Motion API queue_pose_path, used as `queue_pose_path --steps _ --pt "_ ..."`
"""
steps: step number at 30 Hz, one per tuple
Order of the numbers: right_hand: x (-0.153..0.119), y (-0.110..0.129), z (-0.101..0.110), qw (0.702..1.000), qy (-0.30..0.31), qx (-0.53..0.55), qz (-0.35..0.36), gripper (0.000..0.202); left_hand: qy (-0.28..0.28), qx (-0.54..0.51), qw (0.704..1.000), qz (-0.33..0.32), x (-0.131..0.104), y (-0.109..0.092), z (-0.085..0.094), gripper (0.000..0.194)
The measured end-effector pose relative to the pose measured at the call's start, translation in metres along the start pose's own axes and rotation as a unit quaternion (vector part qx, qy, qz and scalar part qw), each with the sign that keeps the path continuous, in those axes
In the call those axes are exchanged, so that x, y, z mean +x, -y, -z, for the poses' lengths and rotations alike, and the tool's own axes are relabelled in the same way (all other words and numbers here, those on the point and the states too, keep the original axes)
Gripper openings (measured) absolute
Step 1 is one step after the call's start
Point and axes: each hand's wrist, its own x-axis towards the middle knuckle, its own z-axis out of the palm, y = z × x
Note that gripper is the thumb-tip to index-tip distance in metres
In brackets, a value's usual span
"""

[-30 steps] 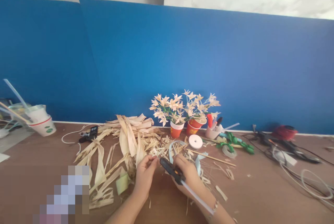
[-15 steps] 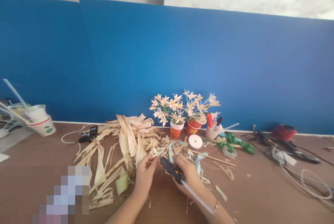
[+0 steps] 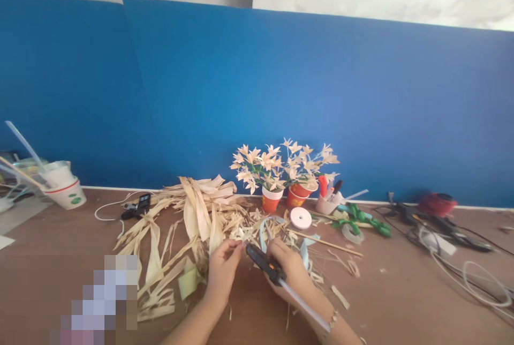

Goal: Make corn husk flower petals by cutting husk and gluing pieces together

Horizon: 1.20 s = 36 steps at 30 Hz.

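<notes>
My right hand [image 3: 295, 270] is wrapped round a black glue gun [image 3: 263, 262], with a long clear glue stick [image 3: 305, 305] sticking out of its back end over my wrist. The gun's nozzle points up and left, right beside my left fingertips. Thumb and forefinger of my left hand [image 3: 222, 269] are pinched together at the nozzle; whatever they hold is too small to make out. Beyond both hands lie dry corn husks [image 3: 196, 211] and pale scraps. Cream husk flowers [image 3: 265, 163] on green stems stand in red paper cups [image 3: 271, 200] at the back.
Behind my right hand lie a white spool [image 3: 301, 218], a thin stick [image 3: 327, 242] and green tape pieces [image 3: 377, 227]. White cups [image 3: 66, 195] stand far left. Cables [image 3: 461, 275] and a red tool [image 3: 437, 203] lie right. A blue panel [image 3: 257, 93] closes the back.
</notes>
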Motion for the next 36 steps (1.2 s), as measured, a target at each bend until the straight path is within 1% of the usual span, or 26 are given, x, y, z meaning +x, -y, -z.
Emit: queue_pose_path --steps 3,5,8,11,14,15,17,19,21,23,24,25,27,28,29,30,31,32,33,35,36 --pt "0.000 0.003 0.003 1.000 0.004 0.011 0.011 0.019 -0.006 0.015 1.000 -0.002 0.001 0.002 0.001 0.026" --pt "0.000 0.004 0.004 1.000 0.006 0.013 0.016 0.019 0.002 0.040 0.999 -0.021 0.001 0.003 0.002 0.023" --pt "0.000 0.006 0.004 1.000 0.009 0.012 0.024 0.018 0.024 0.102 0.991 -0.083 0.001 0.002 0.004 0.018" --pt "0.001 0.007 0.005 0.999 0.011 0.006 0.032 0.017 0.045 0.166 0.973 -0.155 -0.002 -0.001 0.004 0.014" --pt "0.003 0.003 0.014 1.000 -0.008 -0.002 0.014 0.016 0.077 0.188 0.961 -0.186 -0.004 -0.004 0.003 0.016" --pt "0.004 0.001 0.018 1.000 -0.017 -0.009 -0.001 0.015 0.079 0.185 0.962 -0.185 -0.005 -0.004 0.002 0.016" --pt "0.005 -0.002 0.028 0.998 -0.022 -0.033 -0.041 0.013 0.062 0.170 0.970 -0.163 -0.003 -0.002 0.002 0.015" --pt "0.004 -0.003 0.035 0.996 0.008 -0.058 -0.071 0.010 0.032 0.142 0.982 -0.116 -0.001 0.002 0.001 0.016" --pt "0.002 0.001 0.037 0.995 0.060 -0.050 -0.061 0.009 0.015 0.106 0.992 -0.061 0.002 0.006 0.001 0.022" --pt "-0.001 0.008 0.036 0.995 0.092 0.004 -0.026 0.009 0.025 0.077 0.996 -0.026 0.003 0.008 0.001 0.027" --pt "-0.002 0.012 0.036 0.995 0.086 0.040 -0.018 0.009 0.034 0.070 0.997 -0.015 0.003 0.008 0.001 0.028" --pt "-0.002 0.014 0.036 0.995 0.059 0.074 -0.025 0.008 0.043 0.067 0.997 -0.008 0.003 0.007 0.000 0.028" --pt "-0.001 0.012 0.042 0.990 -0.029 0.115 -0.071 0.008 0.052 0.060 0.997 0.006 0.002 0.005 0.000 0.030" --pt "0.000 0.006 0.047 0.985 -0.077 0.112 -0.103 0.011 0.051 0.053 0.997 0.013 0.002 0.004 0.000 0.031" --pt "0.000 -0.002 0.054 0.981 -0.110 0.091 -0.131 0.015 0.047 0.044 0.998 0.015 0.002 0.003 0.000 0.032" --pt "-0.002 -0.014 0.061 0.980 -0.116 0.054 -0.154 0.021 0.042 0.032 0.998 0.016 0.002 0.002 0.000 0.033" --pt "-0.005 -0.028 0.068 0.974 -0.116 0.006 -0.195 0.025 0.035 0.020 0.999 0.014 0.003 0.001 0.000 0.034" --pt "-0.009 -0.043 0.075 0.964 -0.098 -0.042 -0.243 0.027 0.028 0.009 1.000 0.011 0.003 0.001 0.001 0.035" --pt "-0.014 -0.058 0.080 0.950 -0.069 -0.085 -0.291 0.028 0.020 -0.001 1.000 0.008 0.004 0.001 0.001 0.036" --pt "-0.027 -0.086 0.086 0.907 0.012 -0.159 -0.389 0.029 0.005 -0.021 1.000 0.006 0.005 0.002 0.002 0.038" --pt "-0.034 -0.097 0.088 0.889 0.043 -0.176 -0.421 0.029 0.000 -0.031 1.000 0.006 0.006 0.003 0.002 0.039"
